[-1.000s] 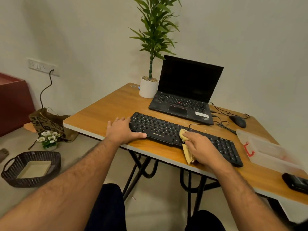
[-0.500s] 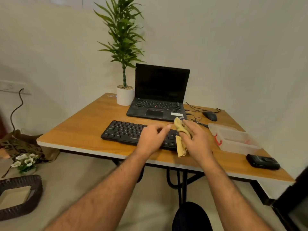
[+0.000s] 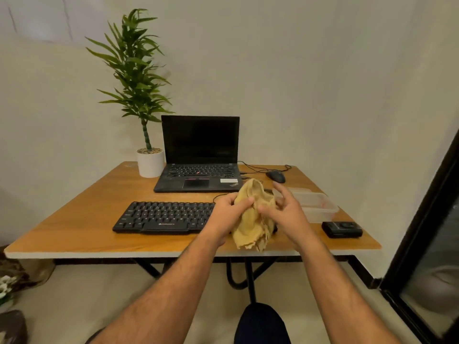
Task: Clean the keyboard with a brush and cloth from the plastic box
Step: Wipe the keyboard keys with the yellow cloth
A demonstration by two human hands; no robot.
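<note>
Hands bunching a crumpled yellow cloth [image 3: 253,217] above the wooden desk [image 3: 82,219].
Left hand [image 3: 229,214] and right hand [image 3: 285,214] pinched it between them, right fingers [image 3: 282,192] partly spread, over the black keyboard's [image 3: 161,217] right end.

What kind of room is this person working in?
Probably a small home office or study corner: a wooden desk against a plain wall holds an open laptop, a separate black keyboard with a mouse, and a potted plant.
</note>
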